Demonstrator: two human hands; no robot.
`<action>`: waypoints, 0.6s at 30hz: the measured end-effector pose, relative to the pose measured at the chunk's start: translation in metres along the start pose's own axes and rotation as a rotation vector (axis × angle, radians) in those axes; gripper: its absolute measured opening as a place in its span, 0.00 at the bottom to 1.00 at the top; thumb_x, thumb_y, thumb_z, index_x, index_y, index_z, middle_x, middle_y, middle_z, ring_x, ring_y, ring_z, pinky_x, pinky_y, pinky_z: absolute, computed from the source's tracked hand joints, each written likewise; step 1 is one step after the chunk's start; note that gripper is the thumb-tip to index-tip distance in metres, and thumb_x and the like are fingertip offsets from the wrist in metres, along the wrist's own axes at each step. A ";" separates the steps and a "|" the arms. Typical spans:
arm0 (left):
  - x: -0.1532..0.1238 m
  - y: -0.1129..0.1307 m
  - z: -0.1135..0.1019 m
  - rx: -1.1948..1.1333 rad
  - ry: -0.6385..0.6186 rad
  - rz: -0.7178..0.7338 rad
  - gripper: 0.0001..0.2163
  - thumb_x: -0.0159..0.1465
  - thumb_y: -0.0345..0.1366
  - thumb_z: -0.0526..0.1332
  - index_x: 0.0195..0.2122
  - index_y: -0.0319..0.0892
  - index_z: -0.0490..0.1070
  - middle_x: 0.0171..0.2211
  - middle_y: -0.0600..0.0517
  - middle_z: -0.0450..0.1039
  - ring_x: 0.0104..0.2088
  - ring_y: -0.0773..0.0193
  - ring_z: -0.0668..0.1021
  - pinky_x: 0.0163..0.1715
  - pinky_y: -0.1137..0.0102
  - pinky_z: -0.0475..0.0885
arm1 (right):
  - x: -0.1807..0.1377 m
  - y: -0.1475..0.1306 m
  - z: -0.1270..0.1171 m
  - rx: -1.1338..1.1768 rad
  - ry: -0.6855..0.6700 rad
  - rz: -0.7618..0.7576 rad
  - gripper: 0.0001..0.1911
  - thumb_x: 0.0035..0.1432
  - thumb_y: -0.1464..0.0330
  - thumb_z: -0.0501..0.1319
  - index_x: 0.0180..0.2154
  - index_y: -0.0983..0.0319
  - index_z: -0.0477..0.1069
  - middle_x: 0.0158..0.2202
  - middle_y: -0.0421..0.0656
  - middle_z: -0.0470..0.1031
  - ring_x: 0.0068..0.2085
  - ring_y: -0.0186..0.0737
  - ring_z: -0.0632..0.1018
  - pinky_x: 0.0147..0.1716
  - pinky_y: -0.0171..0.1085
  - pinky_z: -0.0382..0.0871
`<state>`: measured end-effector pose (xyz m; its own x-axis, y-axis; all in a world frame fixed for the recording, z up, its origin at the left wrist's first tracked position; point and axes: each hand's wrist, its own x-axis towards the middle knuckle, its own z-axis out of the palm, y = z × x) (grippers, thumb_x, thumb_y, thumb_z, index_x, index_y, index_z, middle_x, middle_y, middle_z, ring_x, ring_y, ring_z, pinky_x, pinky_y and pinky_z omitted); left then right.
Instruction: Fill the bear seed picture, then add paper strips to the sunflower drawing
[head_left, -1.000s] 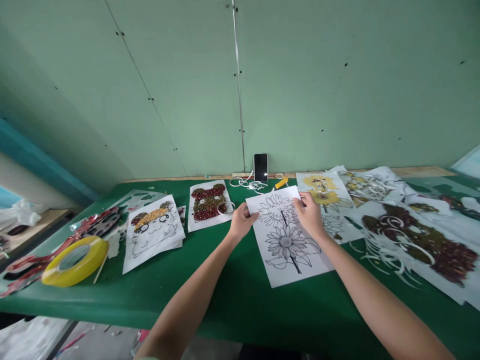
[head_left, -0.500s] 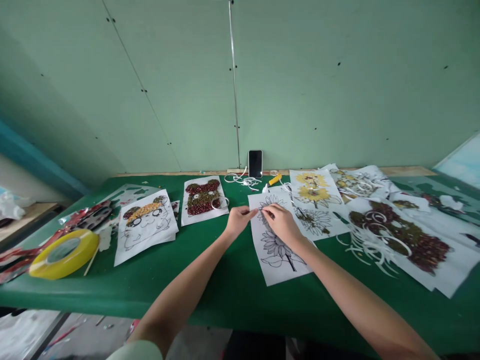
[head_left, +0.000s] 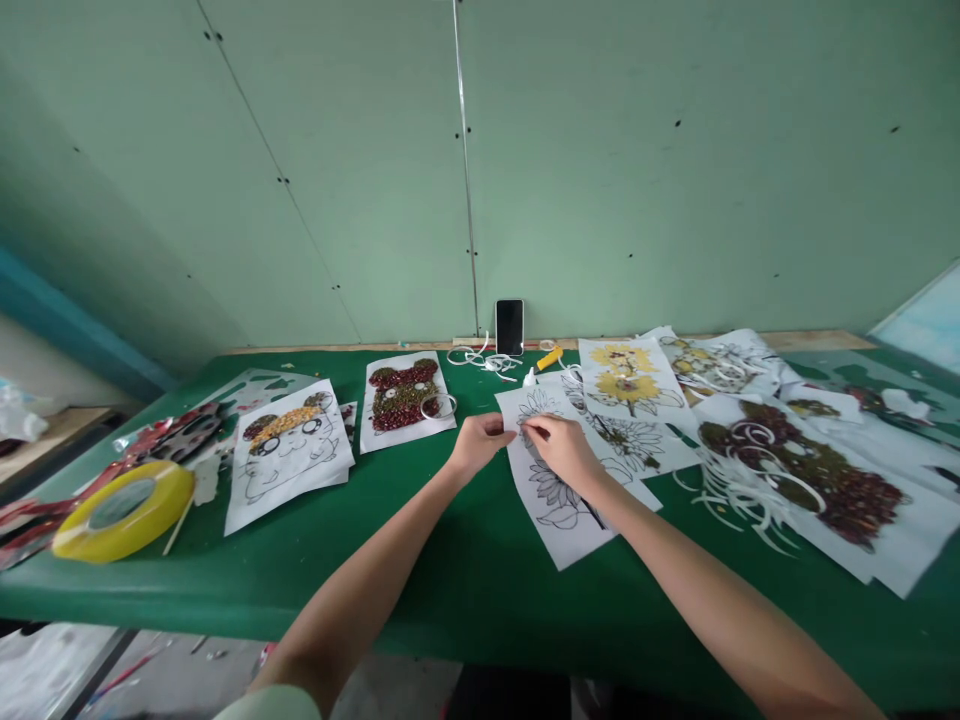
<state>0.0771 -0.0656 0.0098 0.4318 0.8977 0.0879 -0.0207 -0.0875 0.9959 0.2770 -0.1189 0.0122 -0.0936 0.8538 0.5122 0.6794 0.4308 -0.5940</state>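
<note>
A white sheet with a line drawing of sunflowers (head_left: 577, 545) lies on the green table in front of me. At its left edge is my left hand (head_left: 478, 447), fingers curled and the thumb tip reaching over the paper. My right hand (head_left: 561, 452) rests over the upper flower, its thumb and fingertips pinched together. Whatever either hand pinches is too small or hidden. Just beyond the sheet stands a small white-tipped glue bottle (head_left: 529, 378), partly covered. Another sunflower sheet with yellow filled petals (head_left: 628, 385) lies behind to the right.
Left of my hands lie a seed-covered bear picture (head_left: 405, 392), a hamster drawing (head_left: 289, 455) and a yellow tape roll (head_left: 124, 512). A phone (head_left: 510, 327) leans on the wall near a yellow-handled tool (head_left: 550, 358). White curled strips (head_left: 739, 490) and a seed picture (head_left: 855, 500) lie right.
The sunflower sheet has turned slightly, its lower end swinging to the right. Both hands stay almost in place, with small finger movements.
</note>
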 end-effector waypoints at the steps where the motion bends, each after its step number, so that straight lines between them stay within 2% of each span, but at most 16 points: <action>1: 0.001 -0.001 0.000 -0.005 0.005 0.014 0.16 0.56 0.41 0.76 0.42 0.38 0.85 0.39 0.45 0.86 0.42 0.51 0.86 0.45 0.61 0.81 | 0.000 0.001 0.001 0.008 0.009 -0.003 0.09 0.69 0.71 0.62 0.40 0.57 0.83 0.37 0.44 0.85 0.34 0.45 0.83 0.34 0.39 0.74; 8: 0.002 -0.006 -0.001 0.068 -0.001 0.077 0.12 0.59 0.34 0.72 0.43 0.38 0.85 0.41 0.44 0.87 0.44 0.50 0.87 0.46 0.61 0.82 | -0.002 0.005 0.008 0.018 0.045 0.009 0.08 0.70 0.66 0.64 0.38 0.56 0.83 0.35 0.44 0.85 0.33 0.45 0.83 0.32 0.38 0.74; 18: 0.001 -0.003 -0.001 0.145 -0.008 0.110 0.11 0.61 0.32 0.68 0.44 0.38 0.85 0.42 0.46 0.87 0.43 0.52 0.87 0.45 0.64 0.81 | -0.003 0.004 0.008 -0.036 0.022 0.000 0.08 0.70 0.70 0.63 0.37 0.57 0.79 0.36 0.45 0.83 0.35 0.45 0.83 0.35 0.39 0.74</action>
<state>0.0767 -0.0641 0.0066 0.4408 0.8761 0.1952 0.0617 -0.2465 0.9672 0.2743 -0.1177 0.0035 -0.0780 0.8471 0.5257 0.7050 0.4197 -0.5717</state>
